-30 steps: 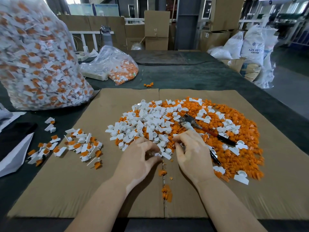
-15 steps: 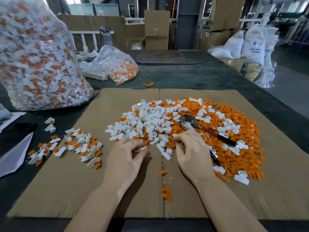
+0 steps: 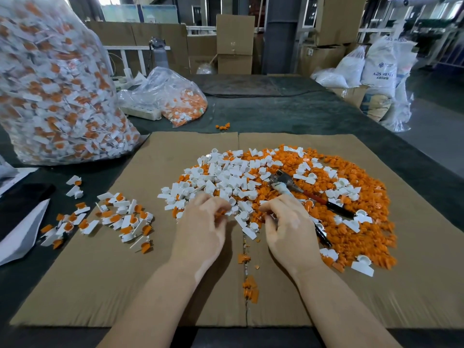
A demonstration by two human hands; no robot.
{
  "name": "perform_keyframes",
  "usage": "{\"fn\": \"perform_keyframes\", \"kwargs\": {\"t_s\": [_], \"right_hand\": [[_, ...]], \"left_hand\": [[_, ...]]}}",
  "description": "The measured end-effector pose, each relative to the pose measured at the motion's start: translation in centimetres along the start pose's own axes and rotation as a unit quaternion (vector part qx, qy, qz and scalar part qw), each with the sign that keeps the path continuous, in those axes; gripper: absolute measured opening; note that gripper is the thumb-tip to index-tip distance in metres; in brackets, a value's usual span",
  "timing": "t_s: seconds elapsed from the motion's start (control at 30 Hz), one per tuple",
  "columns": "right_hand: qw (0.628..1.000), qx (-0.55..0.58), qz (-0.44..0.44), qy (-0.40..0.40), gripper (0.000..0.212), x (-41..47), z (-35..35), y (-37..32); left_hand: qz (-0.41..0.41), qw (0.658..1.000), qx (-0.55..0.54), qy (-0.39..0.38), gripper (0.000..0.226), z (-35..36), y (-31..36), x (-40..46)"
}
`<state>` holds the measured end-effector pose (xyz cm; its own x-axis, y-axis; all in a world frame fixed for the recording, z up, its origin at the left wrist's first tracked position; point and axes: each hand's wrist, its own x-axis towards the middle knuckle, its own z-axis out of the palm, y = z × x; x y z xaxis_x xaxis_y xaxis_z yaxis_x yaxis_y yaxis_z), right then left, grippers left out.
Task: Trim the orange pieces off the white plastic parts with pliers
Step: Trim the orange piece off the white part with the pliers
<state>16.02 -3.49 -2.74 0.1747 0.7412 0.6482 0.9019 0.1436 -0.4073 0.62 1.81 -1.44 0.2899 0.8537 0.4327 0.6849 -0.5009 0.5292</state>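
Fingers (image 3: pixel 221 205) of the left hand (image 3: pixel 200 227) are curled together at the near edge of the pile (image 3: pixel 276 192), an orange scrap apparently pinched between them; a second ago this hand was closer to the right hand (image 3: pixel 288 227), and it has been drawn leftward. A fresh part seems to be sought. The right fingers are bent loosely, nothing clearly held. The pliers (image 3: pixel 308 192) lie unused just beyond them. Untrimmed parts (image 3: pixel 118 217) wait well left.
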Motion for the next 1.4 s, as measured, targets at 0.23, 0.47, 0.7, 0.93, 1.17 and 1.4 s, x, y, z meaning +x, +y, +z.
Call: {"fn": "perform_keyframes", "kwargs": {"t_s": [0.23, 0.47, 0.7, 0.93, 1.17, 1.4], "right_hand": [[0.996, -0.045, 0.008, -0.077, 0.021, -0.1, 0.1, -0.1], [0.99, -0.088, 0.018, -0.107, 0.01, 0.0, 0.5, 0.1], [0.996, -0.085, 0.028, -0.032, 0.01, 0.0, 0.4, 0.0], [0.998, -0.059, 0.021, 0.0, 0.012, 0.0, 0.6, 0.1], [1.0, 0.006, 0.016, 0.014, 0.005, 0.0, 0.3, 0.0], [0.998, 0.053, 0.026, 0.018, 0.009, 0.0, -0.1, -0.1]], "left_hand": [[0.029, 0.994, -0.003, -0.107, 0.03, 1.9, 1.1, 1.3], [0.007, 0.993, -0.025, -0.111, 0.016, 2.4, 1.1, 1.6], [-0.053, 0.984, -0.156, -0.071, 0.005, 3.2, 2.2, 1.9], [-0.057, 0.966, -0.242, -0.066, 0.02, 3.2, 2.3, 1.5], [-0.073, 0.975, -0.204, -0.053, 0.022, 3.4, 2.0, 1.5], [-0.114, 0.954, -0.267, -0.068, 0.01, 3.6, 1.8, 1.4]]}}
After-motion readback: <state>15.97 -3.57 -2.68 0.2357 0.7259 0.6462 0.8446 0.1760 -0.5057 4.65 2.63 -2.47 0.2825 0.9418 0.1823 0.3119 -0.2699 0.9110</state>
